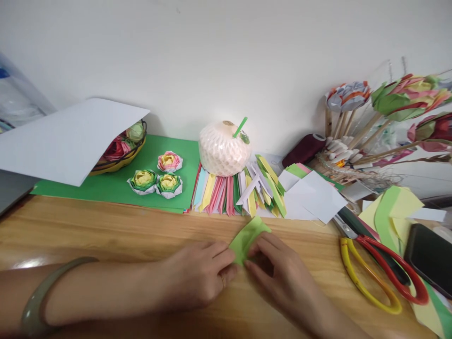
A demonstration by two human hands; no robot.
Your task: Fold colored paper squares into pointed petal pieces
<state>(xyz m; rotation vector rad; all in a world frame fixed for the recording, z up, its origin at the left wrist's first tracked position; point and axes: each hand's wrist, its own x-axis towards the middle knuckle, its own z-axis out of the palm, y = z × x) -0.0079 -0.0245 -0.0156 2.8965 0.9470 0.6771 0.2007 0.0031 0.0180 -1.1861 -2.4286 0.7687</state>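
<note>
Two hands work a green paper on the wooden table, near the middle.
The left hand (203, 272) rests curled at the near left edge of the green paper (243, 239); whether its fingers grip cannot be told. The right hand (278, 263) pinches the near right edge between thumb and fingers. Just beyond lie folded strips (229, 194) in several colours, with a netted white fruit (225, 148) behind. Three paper flowers (169, 184) sit far left; scissors (379, 268) lie open-handled at right on the table (116, 230).
</note>
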